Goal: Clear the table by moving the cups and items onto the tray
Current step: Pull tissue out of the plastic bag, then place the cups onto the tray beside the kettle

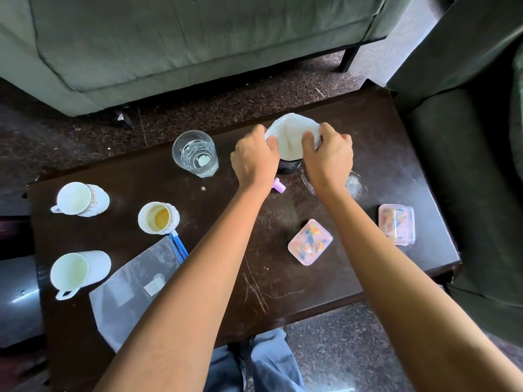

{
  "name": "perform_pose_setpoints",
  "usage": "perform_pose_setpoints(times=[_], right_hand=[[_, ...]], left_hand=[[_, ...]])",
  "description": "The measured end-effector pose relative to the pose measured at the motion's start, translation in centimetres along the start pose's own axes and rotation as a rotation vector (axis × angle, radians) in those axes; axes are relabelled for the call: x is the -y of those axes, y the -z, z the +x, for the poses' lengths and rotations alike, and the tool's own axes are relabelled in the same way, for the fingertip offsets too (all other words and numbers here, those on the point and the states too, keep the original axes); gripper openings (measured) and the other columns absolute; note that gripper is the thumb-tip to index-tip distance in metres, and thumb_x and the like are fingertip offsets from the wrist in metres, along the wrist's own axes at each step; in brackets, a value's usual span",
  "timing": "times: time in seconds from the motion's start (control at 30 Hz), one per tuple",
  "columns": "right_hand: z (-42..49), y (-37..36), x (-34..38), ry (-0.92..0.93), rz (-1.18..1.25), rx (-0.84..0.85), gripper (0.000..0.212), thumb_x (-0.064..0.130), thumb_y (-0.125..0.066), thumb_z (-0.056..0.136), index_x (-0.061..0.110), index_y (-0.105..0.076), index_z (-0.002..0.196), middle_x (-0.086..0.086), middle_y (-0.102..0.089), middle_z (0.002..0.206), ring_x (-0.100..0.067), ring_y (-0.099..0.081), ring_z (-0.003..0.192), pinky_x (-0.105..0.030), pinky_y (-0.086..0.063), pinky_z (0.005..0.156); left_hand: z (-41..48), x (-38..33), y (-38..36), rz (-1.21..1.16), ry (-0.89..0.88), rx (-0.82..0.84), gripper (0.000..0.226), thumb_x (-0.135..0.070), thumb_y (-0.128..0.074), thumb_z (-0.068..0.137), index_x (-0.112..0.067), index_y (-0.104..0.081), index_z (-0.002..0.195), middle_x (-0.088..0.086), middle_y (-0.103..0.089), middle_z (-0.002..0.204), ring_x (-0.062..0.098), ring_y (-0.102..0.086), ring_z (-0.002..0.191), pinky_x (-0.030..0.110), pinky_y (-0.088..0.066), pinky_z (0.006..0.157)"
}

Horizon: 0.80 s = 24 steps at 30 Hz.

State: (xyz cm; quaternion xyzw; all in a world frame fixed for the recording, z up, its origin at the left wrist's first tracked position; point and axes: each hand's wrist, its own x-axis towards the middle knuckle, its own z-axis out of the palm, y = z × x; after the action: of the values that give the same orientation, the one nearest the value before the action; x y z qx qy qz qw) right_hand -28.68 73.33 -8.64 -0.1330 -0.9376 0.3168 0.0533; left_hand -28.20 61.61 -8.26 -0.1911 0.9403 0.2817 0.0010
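While the left hand (256, 154) and right hand (329, 157) each pinch an edge of the white cloth (291, 134), the cloth sits over a black mesh holder (288, 165). The stained cup (158, 217) stands on the dark table (283, 278), left of both hands.

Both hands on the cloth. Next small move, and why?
Probably tuck the cloth down into the black holder, so both move as one. Left hand and right hand each pinch the cloth, which bulges right above the holder's mouth. No tray is in view.

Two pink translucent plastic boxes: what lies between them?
Head view: only the person's right forearm crosses above the dark wooden table between the mid-table pink box and the edge pink box.
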Motion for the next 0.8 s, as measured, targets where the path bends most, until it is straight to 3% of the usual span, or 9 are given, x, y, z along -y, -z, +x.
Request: perform_pose_setpoints(times=[0.13,0.23,0.43,0.57,0.73,0.8], right_hand=[[0.1,0.0,-0.2,-0.065,0.01,0.01,0.019,0.027,-0.048,0.089,0.013,-0.043,0.077,-0.01,-0.05,0.069,-0.029,-0.042,0.084,-0.039,-0.045,0.069],[-0.4,0.1,0.0,0.006,0.046,0.024,0.022,0.028,-0.05,0.088,0.011,-0.056,0.1,-0.007,-0.065,0.091,-0.021,-0.038,0.087,-0.038,-0.044,0.074],[-2.5,0.9,0.7,0.12,0.099,-0.14,0.036,0.026,-0.055,0.081,0.01,-0.054,0.113,-0.004,-0.06,0.097,-0.025,-0.048,0.087,-0.023,-0.028,0.078],[-5.0,1.2,2.4,0.235,0.065,-0.238,0.031,0.014,-0.056,0.078,0.004,-0.057,0.108,-0.008,-0.059,0.1,-0.03,-0.051,0.086,-0.026,-0.032,0.082],[-8.8,-0.2,5.1,0.377,0.2,-0.081,0.024,0.01,-0.05,0.082,0.004,-0.057,0.104,-0.008,-0.06,0.098,-0.027,-0.05,0.09,-0.021,-0.033,0.082],[-10.0,-1.3,6.1,0.403,0.215,-0.001,0.023,0.006,-0.054,0.082,0.005,-0.057,0.105,-0.007,-0.06,0.098,-0.027,-0.052,0.092,-0.027,-0.039,0.085]], left_hand=[[-0.1,0.0,0.4,-0.034,-0.003,0.017,0.021,-0.031,-0.048,0.09,-0.014,-0.059,0.098,0.01,-0.069,0.091,0.034,-0.062,0.088,0.043,-0.05,0.076],[-0.6,-0.2,0.9,-0.127,-0.003,0.043,0.027,-0.039,-0.052,0.085,-0.018,-0.056,0.102,0.002,-0.069,0.093,0.028,-0.063,0.089,0.043,-0.051,0.077],[-2.6,0.7,2.0,-0.269,-0.032,0.034,0.043,-0.047,-0.062,0.081,-0.018,-0.051,0.11,-0.005,-0.067,0.095,0.021,-0.062,0.093,0.042,-0.052,0.077],[-4.0,2.1,3.2,-0.364,0.008,-0.019,0.043,-0.046,-0.061,0.083,-0.017,-0.052,0.113,-0.003,-0.066,0.098,0.019,-0.062,0.092,0.042,-0.053,0.077],[-5.2,5.0,5.4,-0.458,0.044,-0.116,0.029,-0.034,-0.062,0.087,-0.014,-0.057,0.107,0.0,-0.067,0.093,0.018,-0.063,0.085,0.039,-0.054,0.075],[-5.4,6.7,6.4,-0.463,0.05,-0.159,0.025,-0.031,-0.062,0.087,-0.012,-0.058,0.104,0.002,-0.069,0.094,0.018,-0.064,0.084,0.037,-0.054,0.074]])
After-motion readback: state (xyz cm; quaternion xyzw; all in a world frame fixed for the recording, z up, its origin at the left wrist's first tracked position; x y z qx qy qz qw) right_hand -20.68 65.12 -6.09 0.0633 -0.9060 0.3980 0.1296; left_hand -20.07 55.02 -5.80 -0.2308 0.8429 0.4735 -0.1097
